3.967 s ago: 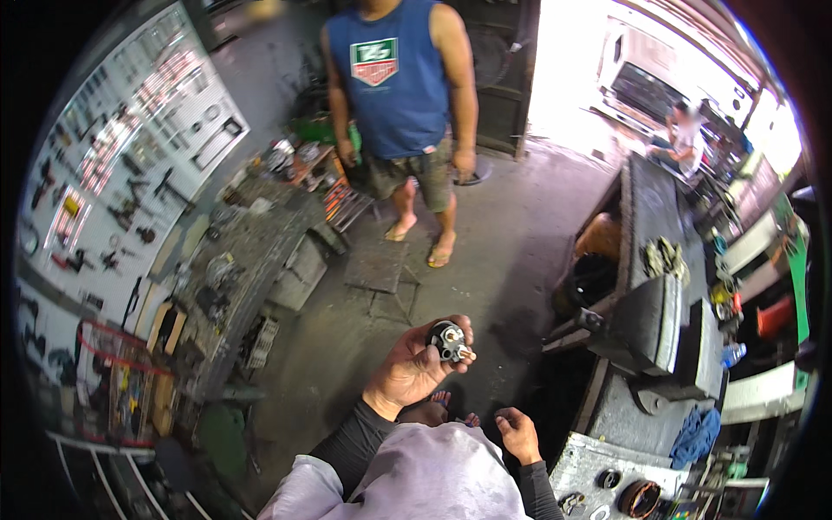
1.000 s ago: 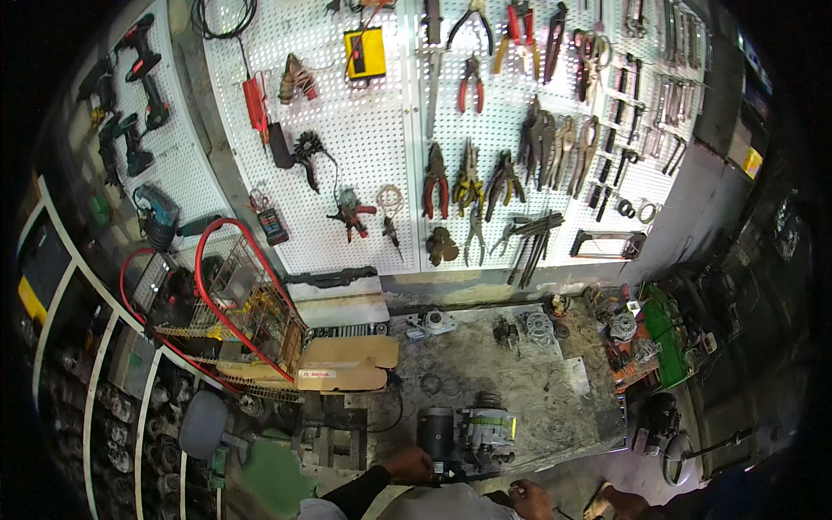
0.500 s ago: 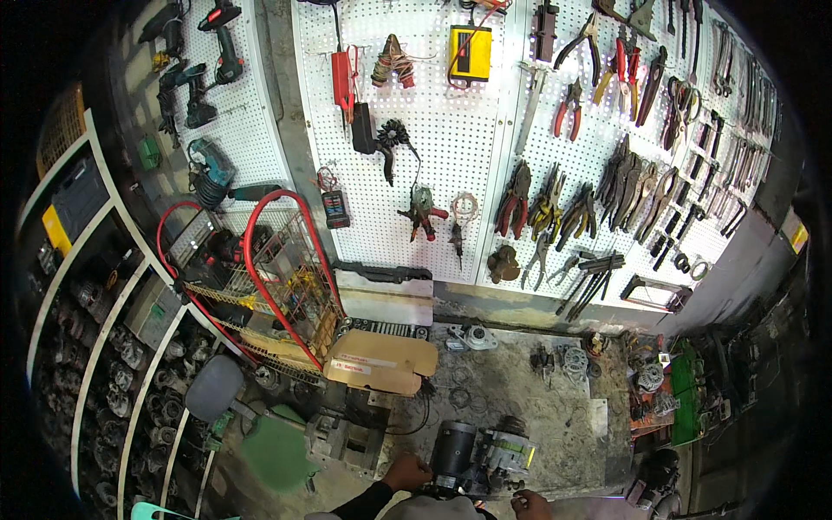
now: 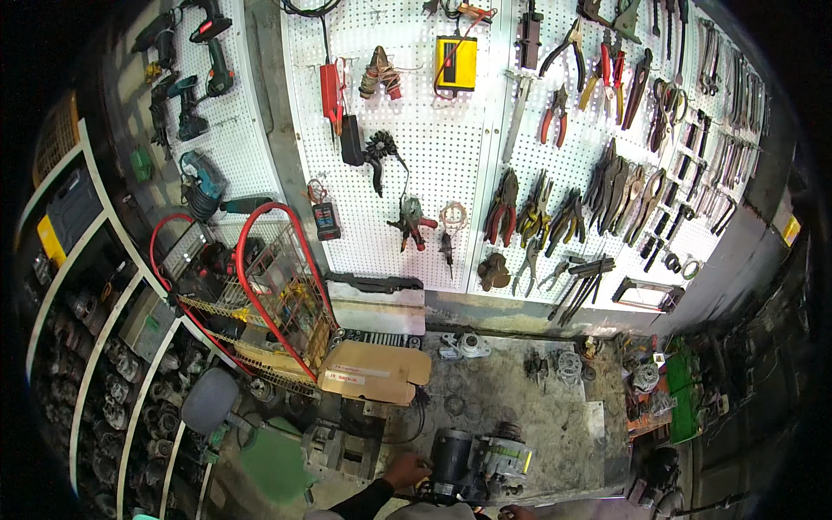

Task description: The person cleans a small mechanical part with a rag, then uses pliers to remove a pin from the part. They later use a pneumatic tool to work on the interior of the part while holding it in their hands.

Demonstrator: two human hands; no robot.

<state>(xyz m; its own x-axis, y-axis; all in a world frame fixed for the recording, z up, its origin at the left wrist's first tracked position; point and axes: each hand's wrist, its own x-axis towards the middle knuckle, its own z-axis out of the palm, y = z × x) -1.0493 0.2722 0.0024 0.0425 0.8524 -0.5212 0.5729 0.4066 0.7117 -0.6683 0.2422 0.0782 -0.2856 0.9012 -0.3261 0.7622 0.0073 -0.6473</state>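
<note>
Black cylindrical motor (image 4: 451,455) rests on the tabletop (image 4: 555,422), close to its near edge. Just right of it sits a silver alternator (image 4: 505,458) with a yellow strip on its right side. Of the 2 hands, the left hand (image 4: 407,471) is just left of the motor, fingers curled; whether it touches the motor or grips anything I cannot tell. The right hand (image 4: 518,513) shows only in part at the near right of the motor, so its state cannot be told either. A brown cardboard piece (image 4: 373,373) lies farther left, and a white pegboard (image 4: 364,262) stands beyond the tabletop's far edge.
</note>
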